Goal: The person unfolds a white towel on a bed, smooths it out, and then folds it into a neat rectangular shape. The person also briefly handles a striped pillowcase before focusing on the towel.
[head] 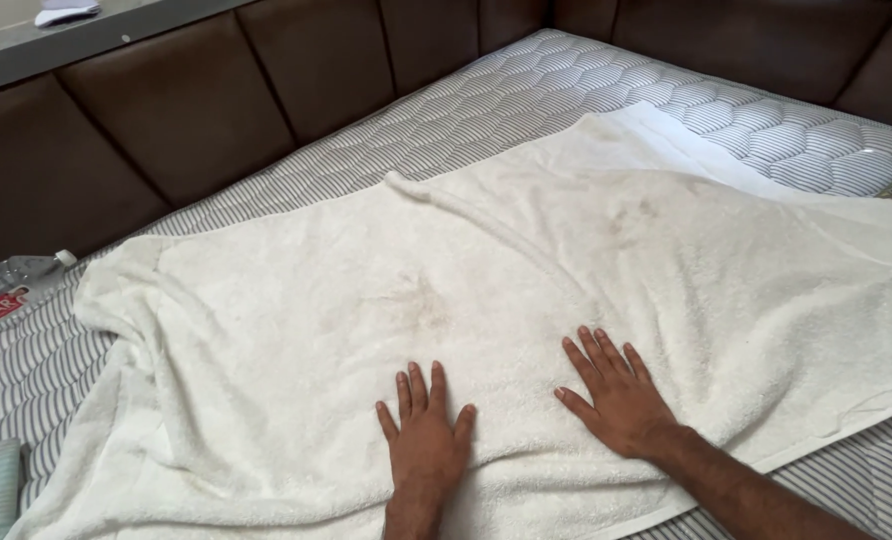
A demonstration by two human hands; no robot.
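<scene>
On the near edge of the bed, both my palms lie flat on a white terry towel (pixel 526 280).

My left hand (pixel 424 435) and right hand (pixel 618 400) rest open, fingers spread, gripping nothing, left slightly nearer me. The towel stretches away toward twelve, its long axis running nine to three, nubby, rumpled, faintly stained. Beyond: a striped quilted mattress (pixel 566 90), a clear plastic bottle (pixel 11 285) at nine, and a brown padded headboard (pixel 166 110).
</scene>
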